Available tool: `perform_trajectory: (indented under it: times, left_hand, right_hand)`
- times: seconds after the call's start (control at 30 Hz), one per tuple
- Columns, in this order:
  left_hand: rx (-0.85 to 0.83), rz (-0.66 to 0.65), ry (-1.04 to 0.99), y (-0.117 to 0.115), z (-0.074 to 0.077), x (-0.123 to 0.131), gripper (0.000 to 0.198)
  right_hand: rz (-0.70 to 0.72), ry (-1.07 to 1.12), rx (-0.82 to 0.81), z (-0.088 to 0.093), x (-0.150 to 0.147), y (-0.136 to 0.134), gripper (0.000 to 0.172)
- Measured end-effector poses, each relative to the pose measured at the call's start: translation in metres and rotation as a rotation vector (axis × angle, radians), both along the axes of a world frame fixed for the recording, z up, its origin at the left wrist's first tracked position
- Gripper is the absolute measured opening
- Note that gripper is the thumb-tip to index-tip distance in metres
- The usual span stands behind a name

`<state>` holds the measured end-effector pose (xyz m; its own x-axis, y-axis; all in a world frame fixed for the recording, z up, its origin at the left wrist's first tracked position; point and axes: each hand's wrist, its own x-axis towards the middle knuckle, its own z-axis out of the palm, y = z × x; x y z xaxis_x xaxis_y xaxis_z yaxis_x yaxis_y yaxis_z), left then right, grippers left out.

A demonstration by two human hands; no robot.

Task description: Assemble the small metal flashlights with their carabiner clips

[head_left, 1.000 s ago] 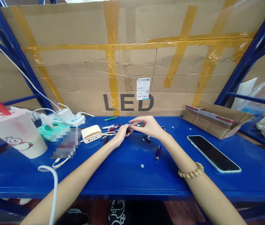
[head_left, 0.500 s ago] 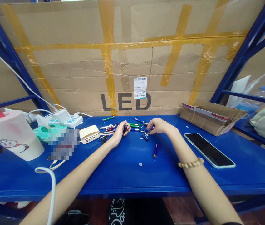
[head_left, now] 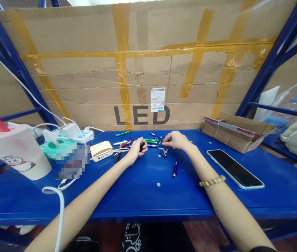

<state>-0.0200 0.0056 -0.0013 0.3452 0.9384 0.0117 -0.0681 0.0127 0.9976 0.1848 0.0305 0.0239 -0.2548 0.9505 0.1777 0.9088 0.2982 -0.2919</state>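
Note:
My left hand (head_left: 137,151) is closed around a small black keychain flashlight (head_left: 142,145), mostly covered by the fingers. Thumb and fingertips of my right hand (head_left: 175,140) are pinched together just above the table; whatever is in them is too small to make out. Between the hands lies a loose pile of slim metal keychain flashlights, among them a green one (head_left: 152,141) and a blue one (head_left: 155,135). A black carabiner clip (head_left: 163,154) lies below the right fingertips. Nearer to me is a purple flashlight tube (head_left: 175,169) with a silver end.
A phone (head_left: 234,168) and an open cardboard box (head_left: 239,131) are on the right. At left stand a drink cup (head_left: 30,154), a cream power bank (head_left: 101,151) and a power strip (head_left: 85,134) with white cables. A large carton (head_left: 90,84) closes off the back.
My right hand has shifted slightly left, its fingertips drawn together. My left hand has turned a little around the black flashlight. The view has moved slightly.

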Motion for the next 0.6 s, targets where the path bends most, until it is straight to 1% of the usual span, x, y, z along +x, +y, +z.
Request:
perform_trajectory:
  times: [0.1,0.17,0.23,0.3,0.37,0.43,0.6]
  left_hand:
    - [-0.035,0.087,0.072,-0.002,0.003,0.001,0.037]
    - [-0.051,0.128,0.103,-0.004,0.005,0.002,0.035]
    - [-0.061,0.147,0.131,-0.006,0.008,0.003,0.035]
    - [-0.074,0.16,0.16,-0.008,0.01,0.003,0.037]
    - [-0.071,0.185,0.194,-0.01,0.012,0.004,0.038]
    - [-0.019,0.204,0.229,-0.012,0.011,0.003,0.039]
    - [0.116,0.2,0.294,-0.009,0.003,0.0,0.044]
  right_hand:
    - [0.135,0.216,0.107,0.005,-0.015,-0.007,0.019]
    - [0.276,0.404,0.162,0.009,-0.029,-0.014,0.02]
    - [0.405,0.579,0.179,0.011,-0.042,-0.02,0.021]
    - [0.468,0.685,0.158,0.01,-0.051,-0.024,0.021]
    - [0.489,0.725,0.12,0.007,-0.055,-0.025,0.02]
    - [0.494,0.718,0.102,0.003,-0.057,-0.024,0.018]
    - [0.445,0.642,0.116,-0.002,-0.057,-0.022,0.013]
